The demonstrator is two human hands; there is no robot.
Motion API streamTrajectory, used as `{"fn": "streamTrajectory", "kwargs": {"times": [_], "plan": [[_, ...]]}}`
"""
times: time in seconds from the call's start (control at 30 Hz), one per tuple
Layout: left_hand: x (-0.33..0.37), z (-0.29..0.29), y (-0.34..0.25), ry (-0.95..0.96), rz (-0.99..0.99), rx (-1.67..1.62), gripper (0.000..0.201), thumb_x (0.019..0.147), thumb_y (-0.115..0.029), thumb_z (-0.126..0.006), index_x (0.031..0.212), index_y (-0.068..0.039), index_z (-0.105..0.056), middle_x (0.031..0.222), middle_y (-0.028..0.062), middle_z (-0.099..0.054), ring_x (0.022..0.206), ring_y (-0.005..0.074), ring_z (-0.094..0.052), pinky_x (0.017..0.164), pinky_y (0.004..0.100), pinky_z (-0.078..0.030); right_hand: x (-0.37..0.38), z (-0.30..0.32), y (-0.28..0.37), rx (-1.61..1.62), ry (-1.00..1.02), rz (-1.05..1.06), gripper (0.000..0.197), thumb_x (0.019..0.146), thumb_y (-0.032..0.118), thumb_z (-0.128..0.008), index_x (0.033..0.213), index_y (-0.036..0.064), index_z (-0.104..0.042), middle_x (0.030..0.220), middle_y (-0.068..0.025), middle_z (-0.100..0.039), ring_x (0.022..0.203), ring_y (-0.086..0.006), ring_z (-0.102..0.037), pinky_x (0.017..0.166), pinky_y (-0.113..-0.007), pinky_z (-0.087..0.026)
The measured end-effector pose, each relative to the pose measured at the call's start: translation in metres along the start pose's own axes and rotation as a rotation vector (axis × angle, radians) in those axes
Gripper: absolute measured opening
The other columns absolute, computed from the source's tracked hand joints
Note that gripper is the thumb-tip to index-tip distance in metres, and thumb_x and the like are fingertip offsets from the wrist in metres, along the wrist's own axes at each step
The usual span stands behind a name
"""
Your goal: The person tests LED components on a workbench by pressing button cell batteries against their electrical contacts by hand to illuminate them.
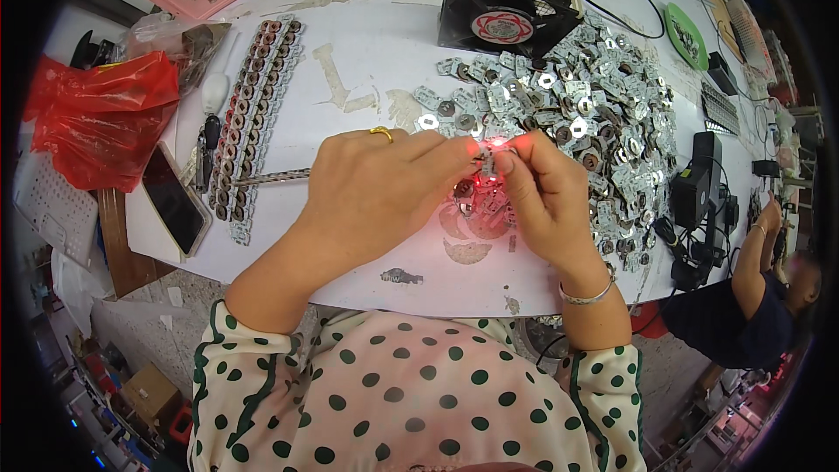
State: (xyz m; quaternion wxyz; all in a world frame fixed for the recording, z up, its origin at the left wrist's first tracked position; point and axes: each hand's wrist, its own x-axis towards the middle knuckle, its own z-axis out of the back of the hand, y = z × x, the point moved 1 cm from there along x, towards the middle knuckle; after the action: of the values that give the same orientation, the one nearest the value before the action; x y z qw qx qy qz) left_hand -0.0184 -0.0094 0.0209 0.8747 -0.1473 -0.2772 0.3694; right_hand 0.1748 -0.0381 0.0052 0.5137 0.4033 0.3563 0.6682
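Observation:
Both hands meet over the white table, pinching a small circuit board [486,163] that glows bright red between the fingertips. My left hand [371,183], with a gold ring, is closed on its left side. My right hand [552,197], a silver bangle at its wrist, grips the right side with thumb and forefinger. Just below the fingertips are more small boards with a dark round part [465,197], bathed in red light. A thin patterned rod [275,177] sticks out leftward from beneath my left hand; whether that hand holds it cannot be seen.
A large heap of small boards [603,114] spreads at right, below a black fan [502,13]. Rows of joined boards [253,114] lie at left, beside a phone [173,197] and red plastic bag [105,118]. Black power adapters [696,183] sit far right, near another person [743,315].

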Motion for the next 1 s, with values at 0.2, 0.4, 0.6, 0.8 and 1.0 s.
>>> {"fn": "streamTrajectory", "kwargs": {"times": [0.2, 0.4, 0.6, 0.8, 1.0], "plan": [[0.013, -0.005, -0.001, -0.052, 0.062, -0.020, 0.017, 0.082, -0.014, -0.072, 0.097, -0.008, -0.068, 0.079, 0.0060, -0.069, 0.062, 0.0218, -0.066, 0.055, 0.0300, -0.050, -0.001, 0.005, -0.012, 0.259, -0.051, -0.219, 0.018, 0.097, 0.015, -0.057, 0.084, 0.0024, -0.057, 0.064, 0.0055, -0.049, 0.060, -0.0016, -0.039, 0.051, -0.020, -0.032], [0.002, -0.004, 0.002, -0.031, -0.013, -0.010, 0.019, 0.080, -0.014, -0.070, 0.098, -0.010, -0.069, 0.082, 0.0048, -0.071, 0.065, 0.0201, -0.068, 0.057, 0.0302, -0.052, -0.005, -0.006, -0.006, 0.256, -0.088, -0.221, 0.016, 0.096, 0.012, -0.057, 0.084, 0.0021, -0.057, 0.065, 0.0058, -0.048, 0.059, -0.0014, -0.038, 0.051, -0.020, -0.031], [-0.010, -0.023, 0.007, -0.093, -0.117, -0.061, 0.012, 0.082, -0.020, -0.059, 0.089, -0.011, -0.061, 0.072, 0.0010, -0.060, 0.067, 0.0197, -0.064, 0.055, 0.0348, -0.051, -0.011, 0.011, -0.018, -0.084, -0.137, -0.103, 0.020, 0.093, 0.008, -0.057, 0.074, 0.0027, -0.055, 0.062, 0.0056, -0.041, 0.056, -0.0038, -0.034, 0.048, -0.022, -0.027], [-0.011, -0.040, 0.007, -0.176, -0.116, 0.076, 0.014, 0.077, -0.021, -0.060, 0.089, -0.013, -0.058, 0.064, 0.0061, -0.058, 0.054, 0.0280, -0.061, 0.044, 0.0395, -0.044, 0.000, 0.019, 0.026, -0.641, -0.171, -0.253, 0.028, 0.091, 0.023, -0.067, 0.102, -0.0016, -0.070, 0.093, -0.0201, -0.070, 0.082, -0.0284, -0.066, 0.077, -0.036, -0.054], [-0.006, -0.033, 0.016, -0.089, 0.028, -0.008, 0.020, 0.083, -0.030, -0.056, 0.087, -0.012, -0.060, 0.065, 0.0104, -0.065, 0.064, 0.0331, -0.066, 0.053, 0.0476, -0.049, 0.003, 0.029, 0.007, -0.767, -0.076, 0.061, 0.030, 0.094, 0.024, -0.064, 0.105, -0.0034, -0.069, 0.094, -0.0181, -0.069, 0.087, -0.0241, -0.064, 0.077, -0.034, -0.052]]}}
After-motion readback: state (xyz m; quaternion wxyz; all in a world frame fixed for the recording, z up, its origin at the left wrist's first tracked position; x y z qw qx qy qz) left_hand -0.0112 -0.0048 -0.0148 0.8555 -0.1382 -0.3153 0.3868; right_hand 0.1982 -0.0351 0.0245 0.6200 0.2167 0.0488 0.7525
